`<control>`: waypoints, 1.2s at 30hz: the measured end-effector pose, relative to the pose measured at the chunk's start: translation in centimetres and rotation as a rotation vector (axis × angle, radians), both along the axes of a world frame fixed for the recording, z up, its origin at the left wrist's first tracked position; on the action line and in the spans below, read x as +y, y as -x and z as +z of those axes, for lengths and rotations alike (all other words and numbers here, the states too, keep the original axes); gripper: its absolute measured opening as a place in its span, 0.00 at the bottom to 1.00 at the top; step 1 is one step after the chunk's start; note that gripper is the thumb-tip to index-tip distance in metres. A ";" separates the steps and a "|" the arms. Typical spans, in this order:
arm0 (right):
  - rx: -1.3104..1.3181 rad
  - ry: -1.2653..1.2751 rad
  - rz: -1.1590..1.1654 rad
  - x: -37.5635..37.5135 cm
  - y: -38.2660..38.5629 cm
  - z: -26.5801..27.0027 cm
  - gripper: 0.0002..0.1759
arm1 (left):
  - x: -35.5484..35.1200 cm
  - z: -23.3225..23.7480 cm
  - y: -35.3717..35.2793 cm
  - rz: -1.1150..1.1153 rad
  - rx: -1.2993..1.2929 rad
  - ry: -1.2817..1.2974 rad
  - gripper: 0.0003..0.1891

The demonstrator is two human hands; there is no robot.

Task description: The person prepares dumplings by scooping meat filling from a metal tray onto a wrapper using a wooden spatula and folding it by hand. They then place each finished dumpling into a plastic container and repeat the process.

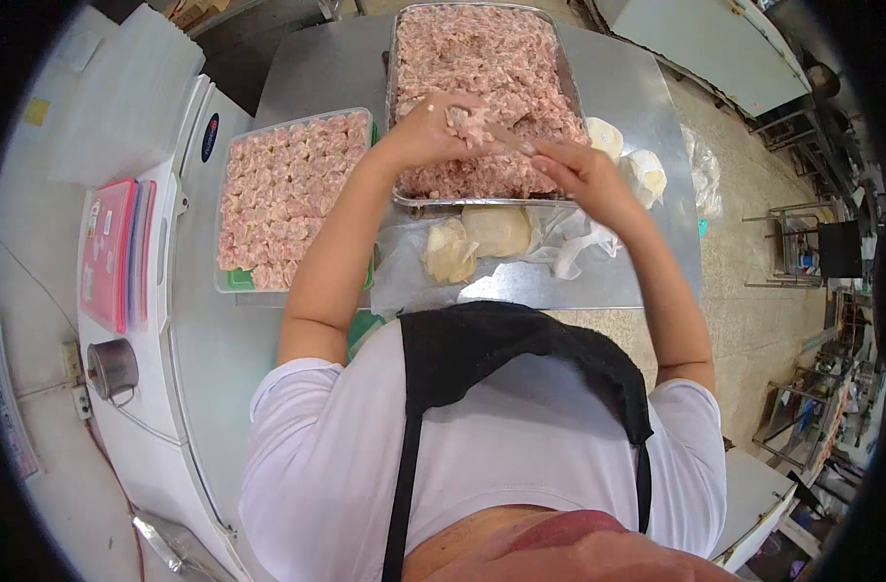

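My left hand (433,134) is cupped over the big metal tray, its fingers curled around a portion of minced meat (469,124). Whether a dough wrapper lies under that meat is hidden. From the right, my right hand (580,173) grips a thin flat spatula (511,142), whose tip touches the meat in my left hand. Below both hands, the metal tray (482,202) is heaped with pink minced filling (491,48). Stacks of round pale dough wrappers (497,231) lie on plastic between the tray and my body.
At left, a green-bottomed plastic tray (239,281) holds rows of filled dumplings (292,184). More wrappers (644,177) sit right of the metal tray on the steel table (646,97). A white freezer (195,339) carries pink lids (108,257) and a metal cup (113,369).
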State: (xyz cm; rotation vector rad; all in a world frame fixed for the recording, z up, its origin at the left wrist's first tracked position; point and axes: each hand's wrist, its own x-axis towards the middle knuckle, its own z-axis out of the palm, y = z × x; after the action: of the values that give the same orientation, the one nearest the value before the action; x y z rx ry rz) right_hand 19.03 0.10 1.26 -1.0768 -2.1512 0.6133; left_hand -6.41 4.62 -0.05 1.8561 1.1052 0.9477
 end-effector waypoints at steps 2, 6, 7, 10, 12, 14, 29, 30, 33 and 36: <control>-0.188 0.242 -0.017 0.9 -2.4 2.7 0.16 | 0.2 0.5 0.1 -0.175 0.170 0.029 0.31; -0.088 0.271 -0.023 0.5 -3.8 5.2 0.16 | -1.2 0.5 -0.6 -0.030 0.149 -0.010 0.30; -0.135 0.225 0.046 0.5 -3.4 3.4 0.17 | -1.7 2.3 -1.0 -0.115 0.135 0.071 0.29; -0.040 0.480 0.071 0.4 -2.5 0.7 0.18 | -1.1 0.7 -0.9 -0.220 0.201 -0.077 0.28; -0.090 0.472 0.086 1.8 -3.2 0.0 0.17 | -0.4 -2.1 -0.9 -0.231 0.284 -0.304 0.27; -0.157 0.210 0.174 3.9 -4.7 -1.0 0.16 | -0.2 -3.9 -1.7 -0.052 0.287 0.098 0.25; -0.313 0.138 -0.016 3.4 -8.9 -0.1 0.15 | -4.2 -1.3 -4.5 0.177 0.094 -0.186 0.26; -0.064 0.257 0.075 3.2 -8.9 0.2 0.16 | -4.2 -1.2 -4.8 0.183 0.099 -0.186 0.26; -0.030 0.428 0.194 2.2 -6.5 -1.0 0.18 | -3.7 -0.8 -5.7 0.239 0.209 -0.077 0.27; -0.151 0.329 0.270 4.3 -6.9 -3.0 0.18 | -3.2 -0.5 -6.0 0.108 0.390 0.019 0.26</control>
State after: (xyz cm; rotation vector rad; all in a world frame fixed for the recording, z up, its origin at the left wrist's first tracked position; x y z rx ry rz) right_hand 25.90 4.42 -1.73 -1.0325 -2.4058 1.0717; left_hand -0.38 1.45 -0.55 2.0349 1.4523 0.6432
